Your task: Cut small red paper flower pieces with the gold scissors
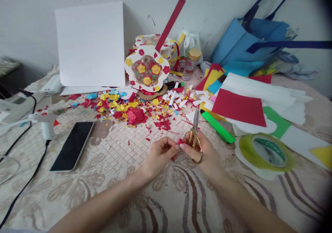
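My left hand [159, 155] pinches a small red paper piece [180, 141] between its fingertips. My right hand [204, 155] touches the same piece with a fingertip while gripping gold-handled scissors [195, 131], whose blades point up and away from me. Both hands meet low in the middle of the patterned tablecloth. Beyond them lies a scatter of red and yellow paper scraps [129, 110]. A white paper flower decoration [147, 68] with red and yellow blossoms stands behind the scraps.
A black phone [72, 145] lies at left beside a white glue gun [46, 120] with its cord. A green tape roll [267, 152], a green marker [218, 127] and stacked coloured paper sheets [240, 106] lie at right. White board [90, 44] and blue bag [249, 41] stand behind.
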A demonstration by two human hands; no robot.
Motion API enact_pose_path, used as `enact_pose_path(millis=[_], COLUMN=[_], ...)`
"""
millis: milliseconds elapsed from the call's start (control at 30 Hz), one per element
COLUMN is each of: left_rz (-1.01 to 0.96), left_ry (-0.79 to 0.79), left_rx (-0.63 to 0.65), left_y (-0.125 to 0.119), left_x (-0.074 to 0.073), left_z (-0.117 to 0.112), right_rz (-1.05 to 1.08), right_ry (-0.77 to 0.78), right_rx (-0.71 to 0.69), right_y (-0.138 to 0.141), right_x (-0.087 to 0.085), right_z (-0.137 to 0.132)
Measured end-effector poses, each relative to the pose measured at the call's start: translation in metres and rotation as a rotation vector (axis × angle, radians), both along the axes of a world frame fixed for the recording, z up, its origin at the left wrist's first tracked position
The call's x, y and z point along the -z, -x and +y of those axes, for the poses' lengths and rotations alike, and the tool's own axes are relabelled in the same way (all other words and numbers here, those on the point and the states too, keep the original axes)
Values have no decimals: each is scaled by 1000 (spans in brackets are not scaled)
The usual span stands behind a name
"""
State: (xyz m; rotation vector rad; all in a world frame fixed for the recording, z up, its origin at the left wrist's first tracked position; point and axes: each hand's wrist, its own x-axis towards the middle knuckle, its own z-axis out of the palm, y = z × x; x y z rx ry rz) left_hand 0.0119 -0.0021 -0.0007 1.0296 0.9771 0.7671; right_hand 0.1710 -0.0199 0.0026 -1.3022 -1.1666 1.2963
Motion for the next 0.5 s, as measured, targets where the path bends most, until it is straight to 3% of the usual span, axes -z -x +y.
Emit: enact_pose_path(millis=[500], left_rz=[9], left_ry=[-59], left_rx=[16], left_y=[1], left_x=[-1], left_z=[0], right_rz=[-81], right_ry=[3], right_rx=[-5], right_y=[1], right_x=[1], right_z=[-2])
